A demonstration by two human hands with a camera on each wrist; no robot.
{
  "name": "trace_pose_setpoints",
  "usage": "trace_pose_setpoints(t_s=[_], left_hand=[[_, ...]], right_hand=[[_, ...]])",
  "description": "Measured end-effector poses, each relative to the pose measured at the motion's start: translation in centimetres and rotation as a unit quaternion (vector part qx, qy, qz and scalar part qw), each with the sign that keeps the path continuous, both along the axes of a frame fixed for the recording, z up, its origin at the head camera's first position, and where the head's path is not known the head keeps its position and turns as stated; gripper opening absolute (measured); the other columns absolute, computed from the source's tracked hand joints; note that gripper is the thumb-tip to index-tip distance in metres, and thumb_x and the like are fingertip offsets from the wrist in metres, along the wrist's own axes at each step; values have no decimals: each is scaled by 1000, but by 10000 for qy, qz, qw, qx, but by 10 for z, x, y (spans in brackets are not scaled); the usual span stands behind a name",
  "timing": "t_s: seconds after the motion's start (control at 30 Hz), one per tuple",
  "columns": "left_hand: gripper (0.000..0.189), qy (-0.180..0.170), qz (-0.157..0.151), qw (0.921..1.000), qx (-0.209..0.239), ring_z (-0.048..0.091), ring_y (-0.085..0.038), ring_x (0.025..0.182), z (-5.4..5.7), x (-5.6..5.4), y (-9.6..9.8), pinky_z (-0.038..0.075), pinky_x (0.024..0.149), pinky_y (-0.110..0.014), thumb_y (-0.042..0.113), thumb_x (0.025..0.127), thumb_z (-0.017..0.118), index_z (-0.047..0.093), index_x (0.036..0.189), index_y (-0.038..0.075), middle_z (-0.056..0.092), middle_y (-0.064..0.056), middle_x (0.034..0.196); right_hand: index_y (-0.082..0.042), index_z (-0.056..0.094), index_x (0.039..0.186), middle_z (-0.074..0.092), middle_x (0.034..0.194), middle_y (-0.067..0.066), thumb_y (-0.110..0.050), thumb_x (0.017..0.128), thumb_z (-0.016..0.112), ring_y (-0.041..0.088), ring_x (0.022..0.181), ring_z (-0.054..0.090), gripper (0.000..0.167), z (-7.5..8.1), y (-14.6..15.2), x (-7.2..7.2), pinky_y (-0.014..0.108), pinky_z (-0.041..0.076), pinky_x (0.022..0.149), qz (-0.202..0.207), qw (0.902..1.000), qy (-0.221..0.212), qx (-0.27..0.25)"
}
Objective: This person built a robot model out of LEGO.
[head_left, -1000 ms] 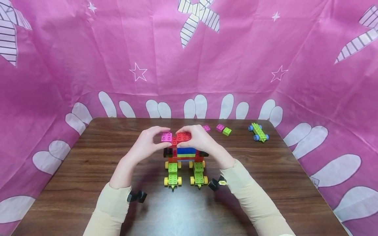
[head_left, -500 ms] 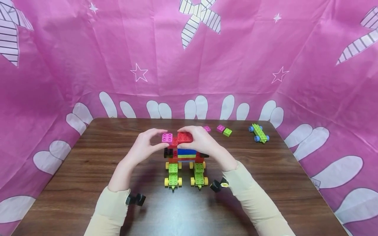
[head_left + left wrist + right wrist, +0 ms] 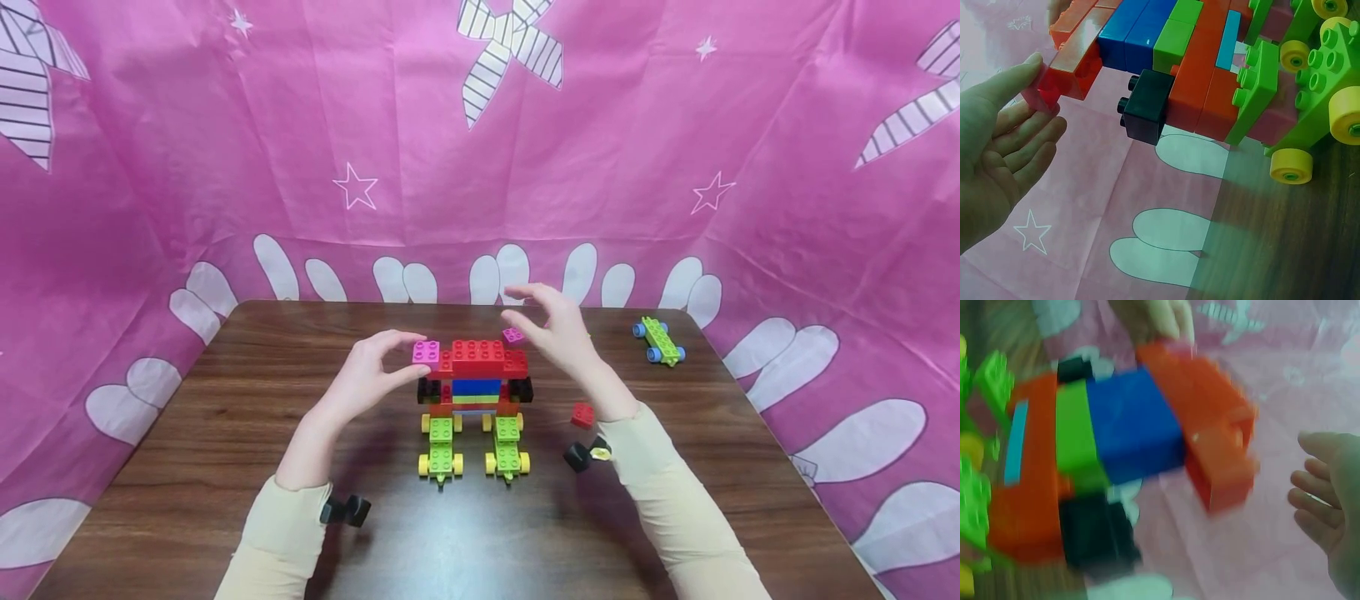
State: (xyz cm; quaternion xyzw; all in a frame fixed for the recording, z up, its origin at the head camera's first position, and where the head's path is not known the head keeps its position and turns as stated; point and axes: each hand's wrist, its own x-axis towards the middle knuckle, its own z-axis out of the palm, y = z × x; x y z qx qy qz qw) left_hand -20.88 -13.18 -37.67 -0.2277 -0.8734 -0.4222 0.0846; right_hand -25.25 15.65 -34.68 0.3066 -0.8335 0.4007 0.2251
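A toy-brick figure stands mid-table on two green wheeled bases (image 3: pixel 441 457) with yellow wheels. Its body has blue bricks (image 3: pixel 1138 37), lime bricks (image 3: pixel 1175 37) and a black brick (image 3: pixel 429 390) on each side. Across the top runs a red row with a red brick (image 3: pixel 477 354) above it. My left hand (image 3: pixel 365 368) pinches a pink brick (image 3: pixel 426 353) at the row's left end, thumb on one side and fingers on the other. Apart from the figure, to its right, my right hand (image 3: pixel 561 333) holds nothing, its fingers spread from the thumb.
A loose red brick (image 3: pixel 582 414) lies right of the figure, near my right wrist. Behind, a pink brick (image 3: pixel 513 335) lies on the table (image 3: pixel 300 350). A green wheeled base (image 3: pixel 660 342) with blue wheels sits at the back right. Pink cloth (image 3: pixel 420 167) hangs around the table.
My right hand has let go of the red brick on top and moved right and up, uncovering the top row. The left hand keeps its pinch on the pink brick.
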Motion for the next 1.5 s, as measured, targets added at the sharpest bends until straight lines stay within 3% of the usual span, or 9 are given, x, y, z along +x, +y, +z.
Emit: trace_pose_setpoints(t_s=[0.1, 0.3, 0.73, 0.97, 1.27, 1.5], left_hand=[[44, 38, 19, 10000, -27, 62, -27, 113, -1, 0, -1, 50, 97, -50, 22, 84, 78, 65, 123, 7, 69, -9, 117], [42, 156, 87, 9998, -62, 63, -25, 107, -1, 0, -2, 51, 95, -47, 22, 83, 79, 67, 121, 6, 70, -9, 114], [42, 212, 85, 9997, -85, 64, -24, 105, -1, 0, -4, 52, 94, -46, 22, 83, 79, 67, 121, 6, 71, -8, 111], [44, -2, 7, 10000, 7, 64, -21, 102, -4, -1, -2, 53, 90, -45, 23, 85, 77, 65, 124, 8, 70, -6, 111], [44, 60, 9, 10000, 52, 65, -22, 100, -4, -1, -2, 54, 88, -45, 23, 84, 78, 65, 124, 7, 70, -7, 110], [45, 31, -27, 10000, 76, 64, -22, 100, -5, -1, 0, 54, 88, -42, 23, 84, 78, 65, 124, 9, 69, -6, 111]], right_hand=[[1, 66, 117, 70, 114, 17, -8, 86, 74, 30, 105, 64, 33, -6, 12, -15, 46, 55, 91, -222, 9997, 40, -38], [3, 64, 120, 68, 115, 21, -4, 85, 72, 34, 109, 63, 36, -25, 30, -45, 47, 53, 95, -439, 9967, -587, 343], [3, 58, 128, 62, 128, 21, -4, 86, 71, 37, 126, 53, 45, -72, 37, -93, 51, 40, 109, -134, 9750, -1608, 1525], [0, 57, 131, 59, 132, 21, -8, 85, 74, 38, 127, 52, 49, -90, 32, -111, 52, 41, 108, -16, 9578, -2067, 1997], [-8, 55, 137, 57, 137, 13, -17, 81, 78, 32, 128, 52, 62, -102, 24, -127, 53, 45, 105, -54, 9240, -2683, 2726], [-9, 54, 139, 56, 139, 12, -13, 81, 78, 31, 130, 51, 63, -107, 24, -132, 52, 43, 107, -112, 9145, -2929, 2789]])
